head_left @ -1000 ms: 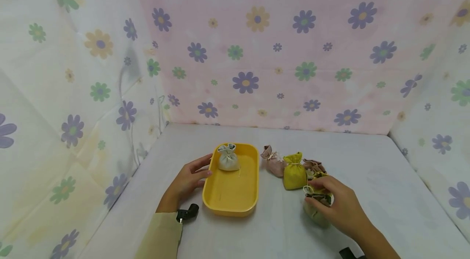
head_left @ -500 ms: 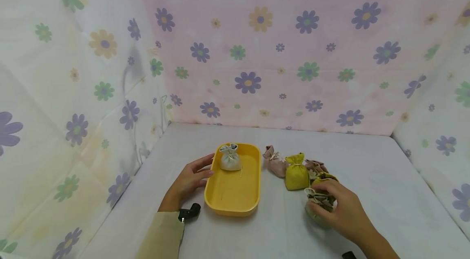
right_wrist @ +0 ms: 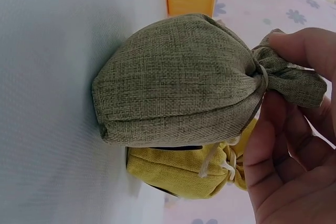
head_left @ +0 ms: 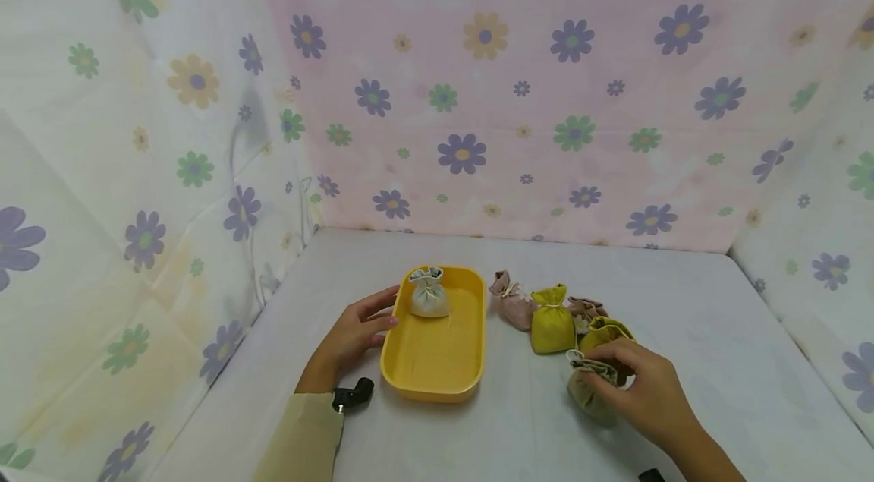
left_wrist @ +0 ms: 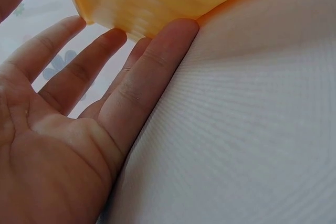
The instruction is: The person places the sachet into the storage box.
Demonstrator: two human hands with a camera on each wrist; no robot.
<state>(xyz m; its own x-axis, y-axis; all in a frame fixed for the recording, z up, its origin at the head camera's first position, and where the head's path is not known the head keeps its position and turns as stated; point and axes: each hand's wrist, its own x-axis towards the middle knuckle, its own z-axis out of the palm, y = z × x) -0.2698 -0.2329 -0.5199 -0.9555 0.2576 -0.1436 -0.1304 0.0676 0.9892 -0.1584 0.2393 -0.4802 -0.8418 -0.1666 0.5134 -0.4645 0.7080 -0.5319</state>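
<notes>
My right hand pinches the gathered neck of a grey-green drawstring pouch between thumb and fingers. In the right wrist view the pouch's base is close to the white tabletop. A yellow pouch shows just beyond it. My left hand is at the left side of a yellow tray; in the left wrist view its fairly straight fingers touch the outer wall. Inside the tray, toward the far left, stands a pale drawstring pouch.
Right of the tray, a pinkish pouch leans over beside an upright yellow-green pouch. Behind my right hand are a partly hidden brownish pouch and another yellow one. Flowered cloth surrounds the white table.
My right fingers have shifted slightly at the grey-green pouch's neck, and more of the yellow pouch behind shows. The left hand and tray keep their places; the head view has shifted a little.
</notes>
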